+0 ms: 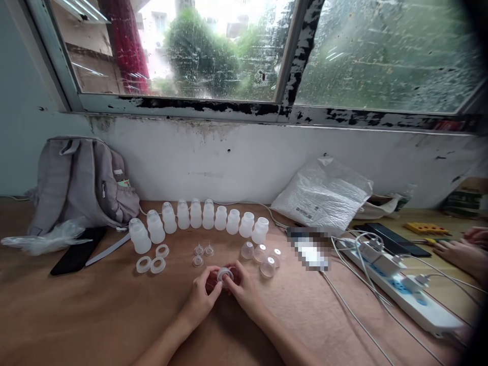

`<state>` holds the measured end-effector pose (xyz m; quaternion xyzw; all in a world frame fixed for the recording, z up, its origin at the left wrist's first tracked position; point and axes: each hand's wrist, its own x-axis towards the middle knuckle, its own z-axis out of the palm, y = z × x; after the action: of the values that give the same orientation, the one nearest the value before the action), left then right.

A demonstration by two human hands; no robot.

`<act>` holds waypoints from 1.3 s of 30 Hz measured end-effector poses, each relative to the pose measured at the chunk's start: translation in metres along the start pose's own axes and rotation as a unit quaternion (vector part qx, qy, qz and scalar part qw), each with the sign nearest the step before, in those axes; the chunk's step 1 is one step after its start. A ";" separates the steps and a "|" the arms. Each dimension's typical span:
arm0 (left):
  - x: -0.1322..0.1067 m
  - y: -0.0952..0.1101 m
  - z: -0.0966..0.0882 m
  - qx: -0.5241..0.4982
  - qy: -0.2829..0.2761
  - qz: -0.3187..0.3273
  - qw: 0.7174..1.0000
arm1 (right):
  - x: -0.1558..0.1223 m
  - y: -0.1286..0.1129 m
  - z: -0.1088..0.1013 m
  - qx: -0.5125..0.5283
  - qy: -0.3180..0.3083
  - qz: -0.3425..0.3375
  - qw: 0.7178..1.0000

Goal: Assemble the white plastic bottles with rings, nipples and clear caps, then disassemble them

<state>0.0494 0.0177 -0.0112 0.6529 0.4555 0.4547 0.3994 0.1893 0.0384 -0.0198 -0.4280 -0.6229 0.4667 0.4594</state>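
Both of my hands meet low in the middle of the view, above the wooden table. My left hand (pixel 204 293) grips a translucent white bottle collar ring (pixel 224 273) from the left. On its other side my right hand (pixel 245 291) holds the same ring, thumb and fingers at its rim. Whether a teat sits inside the ring I cannot tell. Ahead lie three small clear bottle teats (pixel 198 260). Three loose collar rings (pixel 144 264) rest to the left, and several clear dome caps (pixel 267 267) to the right.
Behind these, an arc of frosted baby bottles (pixel 140 238) stands upright; those at left have caps, those at right are open-necked. A power strip (pixel 404 290) with cables, a silver bag (pixel 324 195) and a grey backpack (pixel 82 185) flank them. Another person's hand (pixel 461 254) is far right.
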 end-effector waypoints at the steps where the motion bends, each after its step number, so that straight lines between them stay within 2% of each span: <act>1: 0.000 0.000 0.000 -0.001 0.000 0.002 1.000 | 0.000 0.000 0.001 -0.004 0.001 0.003 1.000; 9: 0.000 -0.007 0.003 -0.042 -0.011 -0.014 0.999 | 0.004 -0.003 0.003 -0.031 0.017 0.027 0.999; 15: 0.001 -0.011 0.002 -0.056 -0.023 -0.013 0.998 | 0.004 -0.005 0.004 -0.108 0.038 -0.035 0.993; 18: 0.001 -0.012 0.001 -0.050 -0.033 -0.010 0.998 | 0.004 -0.004 0.004 -0.131 0.046 -0.045 0.989; 30: 0.000 -0.017 0.001 -0.027 -0.045 0.024 0.998 | 0.004 -0.003 0.005 -0.114 0.051 -0.029 0.992; 39: 0.007 -0.017 0.005 -0.048 -0.008 -0.037 0.998 | 0.007 -0.002 0.009 -0.093 0.087 -0.006 0.992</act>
<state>0.0511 0.0284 -0.0266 0.6196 0.4536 0.4556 0.4502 0.1790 0.0428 -0.0185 -0.5039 -0.6239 0.3651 0.4728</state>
